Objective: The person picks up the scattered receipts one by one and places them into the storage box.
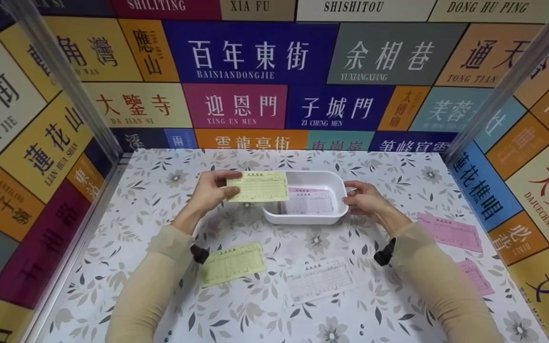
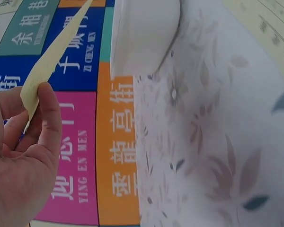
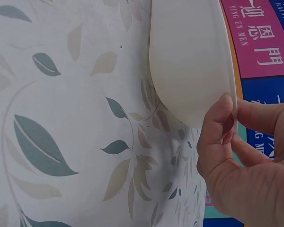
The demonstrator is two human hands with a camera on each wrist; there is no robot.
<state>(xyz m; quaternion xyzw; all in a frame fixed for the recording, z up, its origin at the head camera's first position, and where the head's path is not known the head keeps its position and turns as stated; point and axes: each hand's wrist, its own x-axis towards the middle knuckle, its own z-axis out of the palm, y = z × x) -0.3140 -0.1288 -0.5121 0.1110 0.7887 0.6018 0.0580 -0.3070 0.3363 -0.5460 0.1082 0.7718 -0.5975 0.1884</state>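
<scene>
My left hand [image 1: 212, 190] pinches a yellow printed form slip [image 1: 260, 186] between thumb and fingers, holding it over the left end of a white plastic box [image 1: 305, 220]. Seen from the left wrist, the yellow slip [image 2: 47, 61] is nearly edge-on and slightly bent. At the box's right end, my right hand [image 1: 365, 197] grips the rim; in the right wrist view, thumb and fingers pinch the edge of the white box [image 3: 189, 61]. Inside the box lie a white slip [image 1: 308, 204] and a pink slip [image 1: 298, 190] partly under it.
Nearer on the flowered tabletop [image 1: 160, 295] lie another yellow slip [image 1: 234, 264] and a white slip [image 1: 322, 281]. Two pink slips, an upper one [image 1: 451, 232] and a lower one [image 1: 477, 278] partly hidden by the sleeve, lie at right. Sign-printed panels [image 1: 236, 107] enclose the table.
</scene>
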